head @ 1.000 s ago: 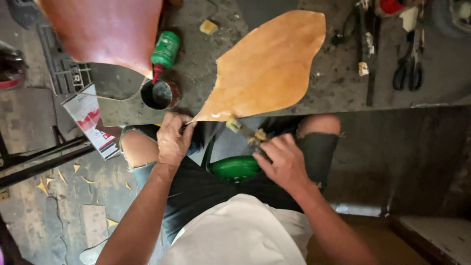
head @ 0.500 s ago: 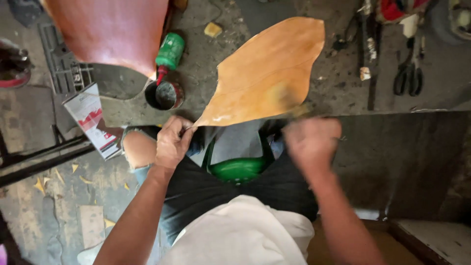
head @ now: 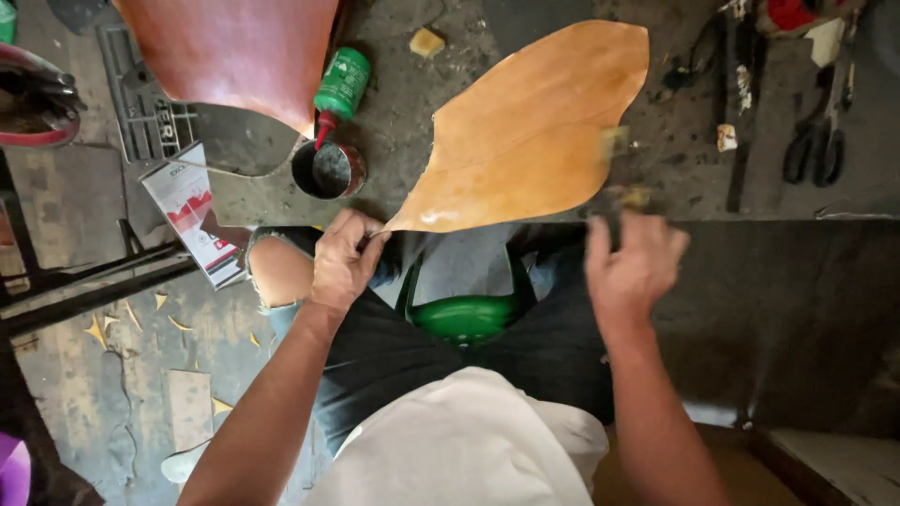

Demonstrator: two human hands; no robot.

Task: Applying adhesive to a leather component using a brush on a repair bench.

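A tan leather piece (head: pixel 534 131) lies on the dark workbench (head: pixel 769 187), with its pointed end hanging over the front edge. My left hand (head: pixel 342 262) pinches that pointed tip. My right hand (head: pixel 637 262) is blurred by motion at the leather's lower right edge. It is closed on a small yellowish brush-like tool (head: pixel 626 192) that touches the leather's rim. Between my knees sits a green container (head: pixel 464 319).
A green glue bottle (head: pixel 342 84) lies tipped toward a dark round tin (head: pixel 328 169). A red-brown leather piece (head: pixel 234 56) lies at the back left, with scissors (head: pixel 814 141) and other tools at the back right. A red-and-white booklet (head: pixel 192 211) hangs off the bench's left end.
My right hand has swept from the leather's tip rightward along its lower edge. My left hand has kept its pinch on the tip.
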